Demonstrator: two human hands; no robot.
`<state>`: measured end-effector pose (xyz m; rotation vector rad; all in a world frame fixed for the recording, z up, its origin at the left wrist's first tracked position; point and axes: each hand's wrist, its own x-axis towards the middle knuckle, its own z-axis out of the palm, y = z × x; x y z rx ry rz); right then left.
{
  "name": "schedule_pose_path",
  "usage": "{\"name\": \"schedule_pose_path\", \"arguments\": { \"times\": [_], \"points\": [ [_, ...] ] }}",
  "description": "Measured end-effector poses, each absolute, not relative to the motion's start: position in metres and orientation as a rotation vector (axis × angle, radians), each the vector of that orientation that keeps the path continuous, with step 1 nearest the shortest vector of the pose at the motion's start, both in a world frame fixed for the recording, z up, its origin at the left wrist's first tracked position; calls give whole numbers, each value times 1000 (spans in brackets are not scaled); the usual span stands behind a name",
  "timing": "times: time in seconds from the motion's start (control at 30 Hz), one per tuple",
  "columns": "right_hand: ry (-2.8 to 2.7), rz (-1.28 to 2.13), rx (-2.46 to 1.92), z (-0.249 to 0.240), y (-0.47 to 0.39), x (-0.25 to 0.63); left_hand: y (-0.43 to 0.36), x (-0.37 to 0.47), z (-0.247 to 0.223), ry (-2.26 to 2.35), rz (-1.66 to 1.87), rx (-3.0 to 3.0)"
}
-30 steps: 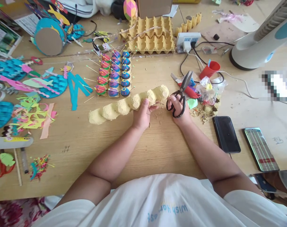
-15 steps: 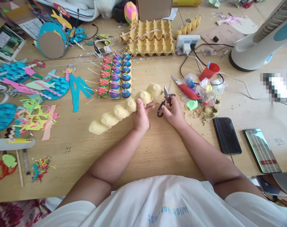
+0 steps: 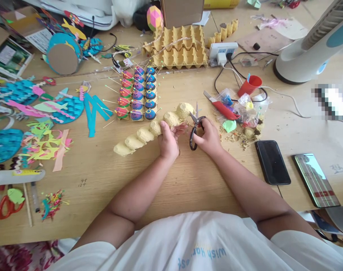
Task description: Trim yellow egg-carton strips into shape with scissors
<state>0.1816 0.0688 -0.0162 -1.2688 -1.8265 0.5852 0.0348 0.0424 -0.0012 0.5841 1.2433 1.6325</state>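
Observation:
A pale yellow egg-carton strip (image 3: 144, 134) with several rounded bumps slants across the middle, its right end higher. My left hand (image 3: 169, 140) grips it from below near the centre, thumb on top. My right hand (image 3: 210, 137) holds black-handled scissors (image 3: 197, 121), with fingers through the loops. The scissor blades are parted and lie at the strip's right end. Beyond the strip stand three rows of painted carton bumps, red (image 3: 123, 101), purple (image 3: 137, 104) and blue (image 3: 150, 103), with pins sticking out.
Yellow egg trays (image 3: 178, 56) lie at the back. On the right are a red cup (image 3: 249, 86), a red-handled knife (image 3: 223, 108), carton scraps, a black phone (image 3: 273, 162) and a lit phone (image 3: 316, 180). Paper strips (image 3: 47, 141) and red scissors (image 3: 8, 207) lie on the left.
The scissors have moved left against the strip's right end, their blades still parted. The strip has tilted a little flatter in my left hand. The view has shifted slightly.

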Motion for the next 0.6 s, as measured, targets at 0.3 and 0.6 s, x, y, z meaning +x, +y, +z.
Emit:
{"name": "schedule_pose_path", "arguments": {
  "times": [0.3,0.6],
  "points": [
    [-1778,605,-1230,-17,70,182,44,35,-9,1189,1643,609],
    [-1704,681,-1261,-13,70,181,39,36,-11,1149,1576,697]
  ]
}}
